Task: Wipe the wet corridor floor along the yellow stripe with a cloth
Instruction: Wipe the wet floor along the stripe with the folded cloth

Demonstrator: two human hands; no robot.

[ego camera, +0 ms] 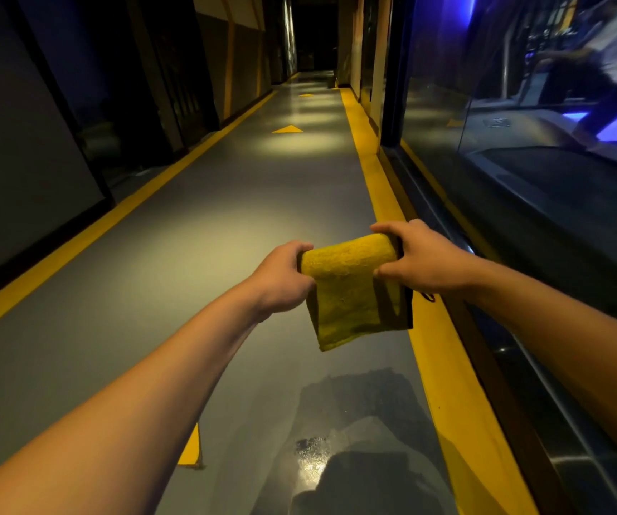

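Holding the cloth (351, 288) folded in midair, left hand (281, 280) gripping its left end, right hand (422, 262) gripping its right end, both fists curled round it. Cloth hangs above the grey floor (188, 254), just left of the stripe (444, 366); the wet patch (336, 440) lies nearer the camera, touching the stripe. Best bet: keep the fold thick, lower flat onto the wet patch, drag parallel to the stripe. No readable writing or brands.
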